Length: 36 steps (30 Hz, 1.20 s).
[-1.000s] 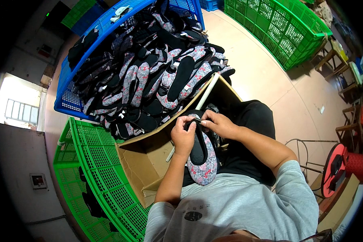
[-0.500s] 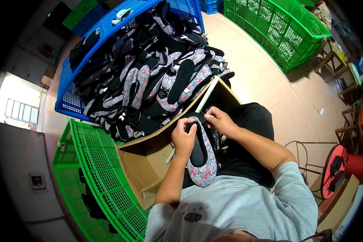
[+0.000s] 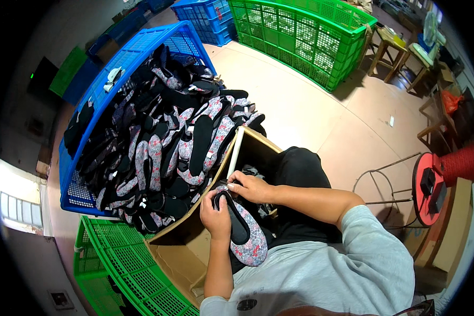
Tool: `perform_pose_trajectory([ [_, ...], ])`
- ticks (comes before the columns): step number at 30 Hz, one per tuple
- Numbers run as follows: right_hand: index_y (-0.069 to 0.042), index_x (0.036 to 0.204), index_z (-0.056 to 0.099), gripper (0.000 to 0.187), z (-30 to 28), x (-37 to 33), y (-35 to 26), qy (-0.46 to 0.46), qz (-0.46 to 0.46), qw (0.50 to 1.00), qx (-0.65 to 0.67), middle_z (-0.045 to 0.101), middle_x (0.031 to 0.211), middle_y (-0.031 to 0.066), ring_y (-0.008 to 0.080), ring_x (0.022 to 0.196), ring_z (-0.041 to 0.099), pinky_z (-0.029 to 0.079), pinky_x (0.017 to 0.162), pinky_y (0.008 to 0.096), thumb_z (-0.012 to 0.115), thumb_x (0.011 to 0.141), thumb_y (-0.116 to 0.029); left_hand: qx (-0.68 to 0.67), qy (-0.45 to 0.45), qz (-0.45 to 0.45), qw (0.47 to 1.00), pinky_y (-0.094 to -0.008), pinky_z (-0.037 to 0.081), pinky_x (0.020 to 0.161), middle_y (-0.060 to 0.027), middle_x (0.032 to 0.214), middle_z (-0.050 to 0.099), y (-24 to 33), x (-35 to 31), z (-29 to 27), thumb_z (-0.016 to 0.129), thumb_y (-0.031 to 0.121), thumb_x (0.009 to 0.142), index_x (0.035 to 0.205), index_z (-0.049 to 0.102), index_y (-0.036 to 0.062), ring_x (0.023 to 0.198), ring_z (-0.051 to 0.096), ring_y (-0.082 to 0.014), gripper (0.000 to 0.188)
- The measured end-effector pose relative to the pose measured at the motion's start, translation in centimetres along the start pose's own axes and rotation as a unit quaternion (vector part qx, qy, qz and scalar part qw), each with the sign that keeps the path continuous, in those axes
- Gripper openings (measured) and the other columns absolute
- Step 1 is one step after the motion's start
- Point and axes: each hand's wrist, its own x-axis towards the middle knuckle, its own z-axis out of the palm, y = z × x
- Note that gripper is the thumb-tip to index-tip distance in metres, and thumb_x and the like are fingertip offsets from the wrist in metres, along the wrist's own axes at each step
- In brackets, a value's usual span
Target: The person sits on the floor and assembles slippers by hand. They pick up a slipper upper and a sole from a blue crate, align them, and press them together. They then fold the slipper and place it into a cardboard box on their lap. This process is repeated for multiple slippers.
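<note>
A grey slipper with a pink-and-red floral pattern and a black inside (image 3: 252, 243) is in my left hand (image 3: 216, 217). The left thumb lies inside its opening while the fingers wrap the outer side. At the slipper's far end my right hand (image 3: 252, 188) is closed in a pinch beside the left fingertips. Something small and dark shows at the right fingertips, too small to make out. Both hands are above my lap, by the edge of an open cardboard box (image 3: 181, 258). Beyond it lies a heap of similar slippers (image 3: 155, 152).
The heap spills from a tipped blue crate (image 3: 73, 174). A green crate (image 3: 126, 263) stands at the left, another green crate (image 3: 300, 42) at the back. A white bar (image 3: 236, 152) crosses the box. To the right is a red round-topped stool (image 3: 424, 179) bearing black items.
The view has shifted, so the scene sits lower and further left. My right hand has come over the slipper's far end, close against the left fingertips. The left hand keeps its hold.
</note>
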Motion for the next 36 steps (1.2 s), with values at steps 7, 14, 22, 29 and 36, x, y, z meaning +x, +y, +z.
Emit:
perform_pose_trajectory([
  [7, -0.005, 0.108, 0.051, 0.032, -0.5, -0.3, -0.1, -0.042, 0.012, 0.998, -0.036, 0.067, 0.086, 0.0163, 0.0348, 0.082, 0.066, 0.049, 0.072, 0.0446, 0.053, 0.099, -0.035, -0.029, -0.006, -0.034, 0.999, -0.0393, 0.049, 0.088, -0.0174, 0.103, 0.066, 0.4, 0.0, -0.1, 0.066, 0.005, 0.083, 0.104, 0.063, -0.0018, 0.097, 0.063, -0.0330, 0.022],
  [14, -0.007, 0.102, 0.055, 0.025, -0.8, -0.5, -1.2, -0.042, 0.005, 0.997, -0.064, 0.067, 0.084, 0.0148, 0.0315, 0.081, 0.067, 0.050, 0.071, 0.0431, 0.056, 0.096, -0.031, -0.020, -0.008, -0.023, 1.000, -0.0392, 0.048, 0.087, -0.0167, 0.101, 0.065, 0.6, 0.2, -0.1, 0.066, 0.006, 0.084, 0.103, 0.063, -0.0015, 0.095, 0.063, -0.0327, 0.021],
  [22, -0.004, 0.104, 0.057, 0.020, -0.3, 0.1, 0.4, 0.036, -0.053, 0.995, 0.079, 0.065, 0.085, 0.0108, 0.0192, 0.077, 0.064, 0.051, 0.072, 0.0340, 0.057, 0.096, -0.022, 0.009, -0.008, -0.013, 1.000, -0.0396, 0.047, 0.092, -0.0172, 0.110, 0.060, 0.2, -0.6, -0.5, 0.073, 0.009, 0.076, 0.114, 0.056, 0.0009, 0.101, 0.059, -0.0345, 0.042],
  [29, -0.002, 0.115, 0.053, 0.030, -0.9, -0.6, -2.2, -0.022, -0.059, 0.997, 0.054, 0.058, 0.094, 0.0054, 0.0110, 0.085, 0.060, 0.050, 0.076, 0.0267, 0.063, 0.095, -0.023, 0.012, -0.005, -0.045, 0.999, -0.0428, 0.043, 0.096, -0.0157, 0.113, 0.057, 0.5, -1.6, -2.1, 0.074, 0.005, 0.068, 0.113, 0.055, 0.0032, 0.108, 0.055, -0.0364, 0.049],
  [36, -0.010, 0.123, 0.050, 0.067, 0.6, 0.4, -2.2, 0.001, 0.030, 0.983, -0.182, 0.062, 0.103, 0.0187, 0.0357, 0.098, 0.063, 0.049, 0.086, 0.0442, 0.076, 0.073, -0.047, 0.116, -0.041, -0.025, 0.992, -0.0419, 0.045, 0.095, -0.0169, 0.113, 0.056, 0.7, -0.7, -1.6, 0.069, 0.005, 0.071, 0.118, 0.054, 0.0013, 0.108, 0.056, -0.0348, 0.050],
])
